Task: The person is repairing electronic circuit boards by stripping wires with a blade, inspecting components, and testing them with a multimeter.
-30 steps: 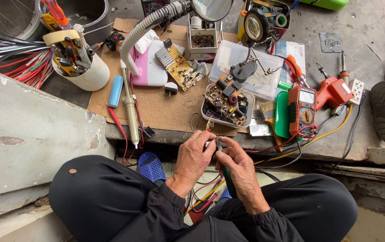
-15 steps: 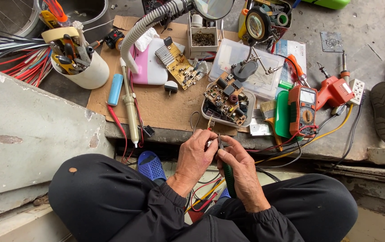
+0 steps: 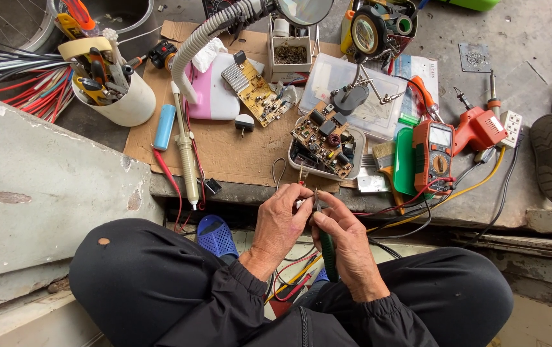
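Note:
Both hands meet over my lap, just in front of the workbench edge. My right hand point(image 3: 348, 241) grips a tool with a dark green handle point(image 3: 328, 254), its metal tip pointing up between the fingers. My left hand point(image 3: 280, 226) pinches something small and pale against that tip; I cannot tell what it is. Red and yellow wires point(image 3: 292, 283) trail down between my knees below the hands. A brown circuit board point(image 3: 324, 142) crowded with components lies in a grey tray just beyond the fingers.
On the cardboard mat point(image 3: 231, 151) lie a solder sucker point(image 3: 186, 157), a blue cylinder point(image 3: 164, 126) and a second board point(image 3: 254, 93). An orange multimeter point(image 3: 433, 154), a red soldering gun point(image 3: 478, 126) and a white cup of tools point(image 3: 112, 90) stand around. A blue sandal point(image 3: 217, 236) sits below.
The hands stay together at the bench edge, with only slight finger shifts around the tool tip. Nothing on the bench has moved.

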